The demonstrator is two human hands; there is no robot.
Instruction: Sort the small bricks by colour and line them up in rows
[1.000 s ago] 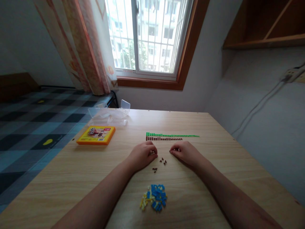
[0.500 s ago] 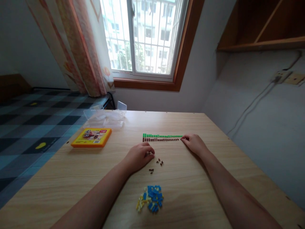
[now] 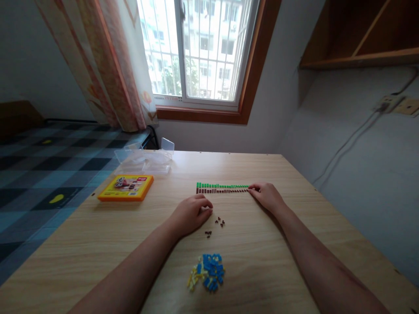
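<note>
My right hand (image 3: 267, 196) pinches a tiny brown brick at the right end of a row of small brown bricks (image 3: 209, 191); the fingertips mostly hide the piece. Just behind, a matching row of small green bricks (image 3: 209, 186) runs alongside, its right end close to my fingers. My left hand (image 3: 191, 213) rests on the table in front of the rows' left part, fingers loosely bent, a small gap between thumb and forefinger, nothing visible in it. Several loose brown bricks (image 3: 208, 233) lie near its fingertips, in two small groups.
A heap of blue and yellow bricks (image 3: 212, 270) lies on the wooden table (image 3: 262, 257) between my forearms. At the left are a yellow-orange box (image 3: 126, 188) and clear plastic trays (image 3: 153, 161). A checked bed (image 3: 65, 165) stands beyond the left edge.
My right hand has shifted slightly left, bringing the brown brick up against the end of the brown row. My left hand stays nearly still.
</note>
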